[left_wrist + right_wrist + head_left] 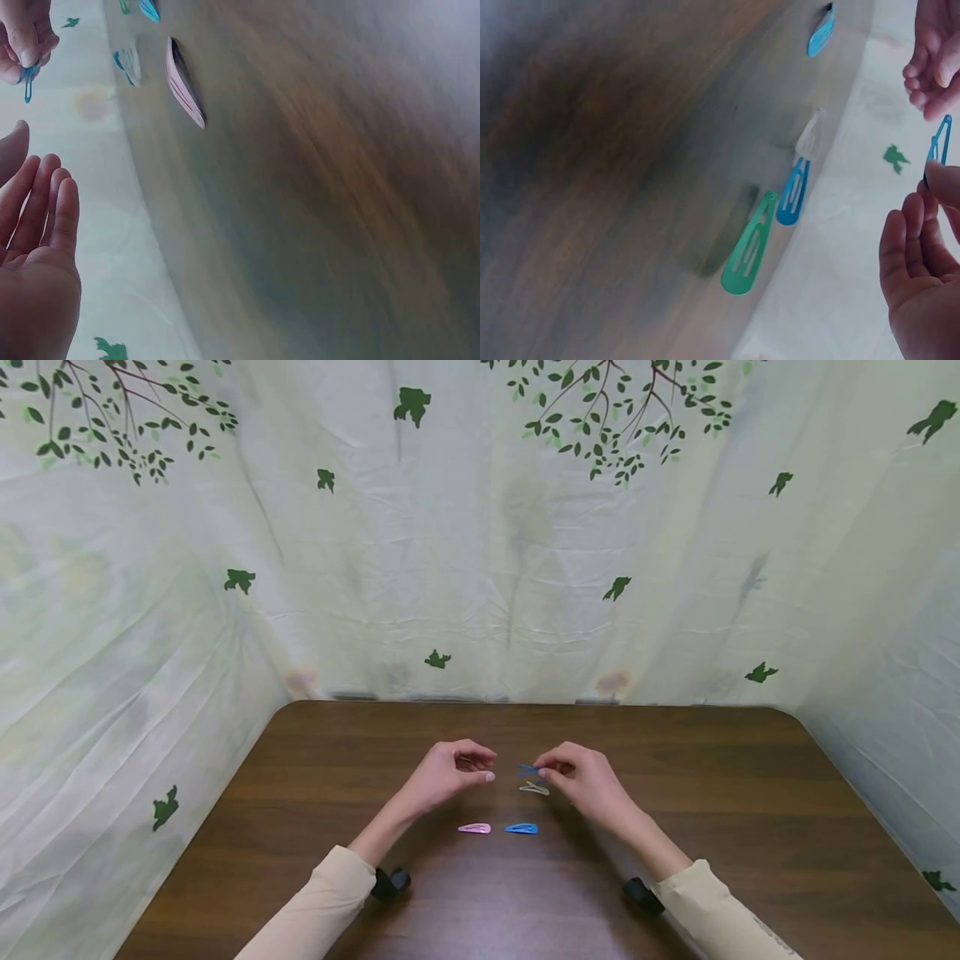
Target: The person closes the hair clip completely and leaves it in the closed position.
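Observation:
My right hand [585, 777] pinches a blue snap hair clip [527, 770] between thumb and fingertips, its narrow end pointing toward the left hand; the right wrist view shows its slotted frame. To the left, my left hand [453, 772] hovers with fingers loosely bent, thumb apart, holding nothing. Below the right hand lie a green hair clip [748, 251], another blue hair clip [793, 199] and a whitish hair clip [810, 135], close together. Nearer me, a pink hair clip [474, 828] rests beside a bright blue hair clip [522, 828].
A brown wooden table [337, 727] bears the clips. Behind and beside it hangs a pale curtain [465, 568] printed with leaves and green birds. Dark cameras are strapped at both wrists, below cream sleeves [322, 893].

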`<state>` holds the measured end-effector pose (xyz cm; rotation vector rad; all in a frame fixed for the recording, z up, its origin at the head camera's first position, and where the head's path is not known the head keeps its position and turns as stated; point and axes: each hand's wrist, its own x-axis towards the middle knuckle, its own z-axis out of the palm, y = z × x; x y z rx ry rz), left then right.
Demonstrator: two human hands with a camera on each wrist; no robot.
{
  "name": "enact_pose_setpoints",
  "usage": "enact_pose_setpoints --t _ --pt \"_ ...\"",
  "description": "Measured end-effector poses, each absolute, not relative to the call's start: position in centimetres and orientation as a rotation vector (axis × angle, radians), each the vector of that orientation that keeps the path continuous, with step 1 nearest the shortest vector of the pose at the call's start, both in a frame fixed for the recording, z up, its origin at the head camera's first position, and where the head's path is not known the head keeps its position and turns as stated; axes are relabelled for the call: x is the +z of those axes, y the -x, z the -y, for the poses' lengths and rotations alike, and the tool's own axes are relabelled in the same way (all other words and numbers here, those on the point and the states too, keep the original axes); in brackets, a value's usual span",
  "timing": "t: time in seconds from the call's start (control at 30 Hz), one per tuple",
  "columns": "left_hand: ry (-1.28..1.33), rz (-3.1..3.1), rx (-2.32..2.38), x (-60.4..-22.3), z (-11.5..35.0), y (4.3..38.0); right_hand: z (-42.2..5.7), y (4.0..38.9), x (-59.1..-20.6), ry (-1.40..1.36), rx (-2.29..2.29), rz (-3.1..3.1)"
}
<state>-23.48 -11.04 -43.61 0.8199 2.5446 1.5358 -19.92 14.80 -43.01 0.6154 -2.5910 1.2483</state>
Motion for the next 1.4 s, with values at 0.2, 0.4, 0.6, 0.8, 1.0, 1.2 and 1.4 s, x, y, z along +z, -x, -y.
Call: enact_pose_setpoints --t 0.2,0.4,0.6,0.8,1.0,1.2,1.4 --pt "-0.858 -2.538 1.569 -43.0 10.7 22.1 -15.0 18.8 -42.3 -0.623 1.257 2.553" --pt "-0.875 -2.525 1.630 -42.0 10.1 20.3 -15.2 17.5 -41.4 -0.622 1.240 2.560" --pt "-0.895 -2.467 1.697 -41.1 9.4 18.9 -15.3 16.2 -40.7 -0.650 1.248 2.532" --pt "-0.901 -2.449 1.718 -40.5 8.9 17.8 -15.1 15.1 -40.2 -0.691 1.272 2.468" --pt "-0.892 -2.451 1.740 -40.2 8.5 16.3 -15.2 14.0 -39.9 -0.727 1.286 2.409" --pt "-0.990 -2.519 1.745 -39.4 8.0 15.1 -15.2 13.2 -39.4 -0.766 1.312 2.366" --pt "-0.981 -2.462 1.785 -39.9 7.7 15.2 -15.2 12.7 -39.0 -0.794 1.249 2.347"
